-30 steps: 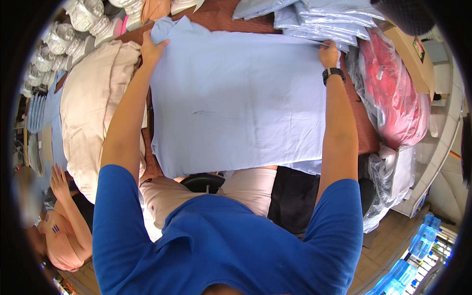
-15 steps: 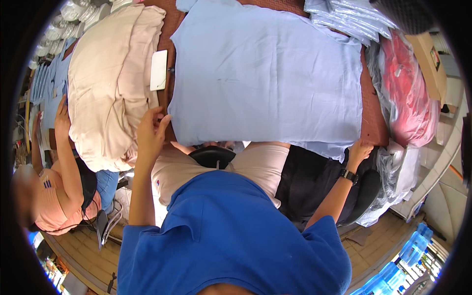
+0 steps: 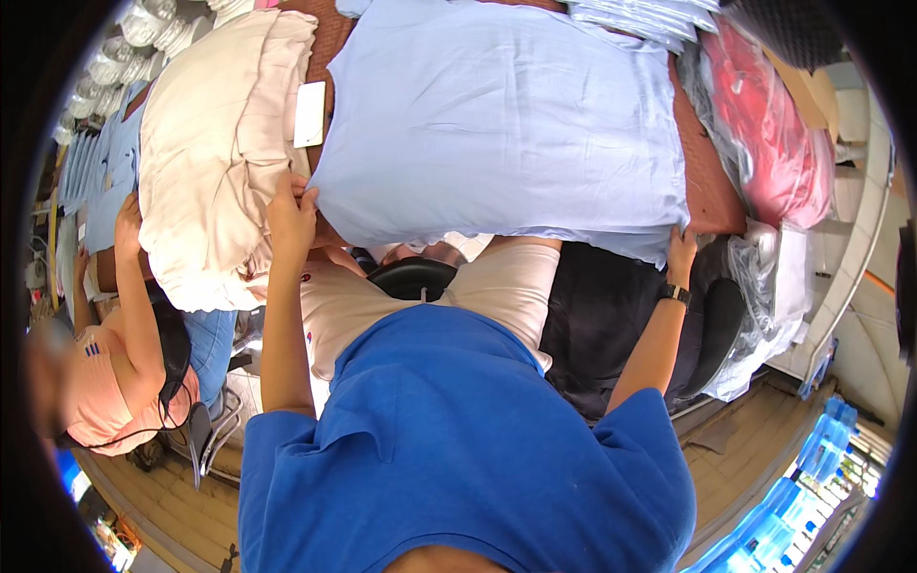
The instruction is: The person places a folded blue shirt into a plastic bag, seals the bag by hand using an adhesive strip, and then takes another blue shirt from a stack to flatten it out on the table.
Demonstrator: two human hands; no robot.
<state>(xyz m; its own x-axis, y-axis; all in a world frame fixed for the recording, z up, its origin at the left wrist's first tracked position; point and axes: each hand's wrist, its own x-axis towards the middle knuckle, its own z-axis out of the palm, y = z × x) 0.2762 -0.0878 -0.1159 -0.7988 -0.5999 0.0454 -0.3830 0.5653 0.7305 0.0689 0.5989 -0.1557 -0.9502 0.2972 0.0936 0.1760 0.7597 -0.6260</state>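
A light blue garment (image 3: 497, 124) lies spread flat across the brown table, its near edge hanging slightly over the table's edge. At its near left corner my left hand (image 3: 292, 215) is closed, thumb and fingers pinching the fabric. My right hand (image 3: 681, 253), with a watch on the wrist, grips the near right corner. Between the two hands the cloth looks fairly smooth, with faint creases. Close to my left hand is a heap of folded beige fabric (image 3: 205, 162). A white flat rectangular thing (image 3: 309, 115) lies between the heap and the garment.
Plastic-wrapped light blue packs (image 3: 650, 17) lie at the far right, near a bagged red bundle (image 3: 764, 124). The brown table (image 3: 702, 181) shows along the garment's right side. Another person (image 3: 124, 363) sits at the left, hands by blue folded clothes. A black chair (image 3: 712, 334) is at my right.
The garment's near left corner has shifted left, toward the beige heap, with my left hand at it. My right hand stays on the right corner. The whole view has tilted slightly.
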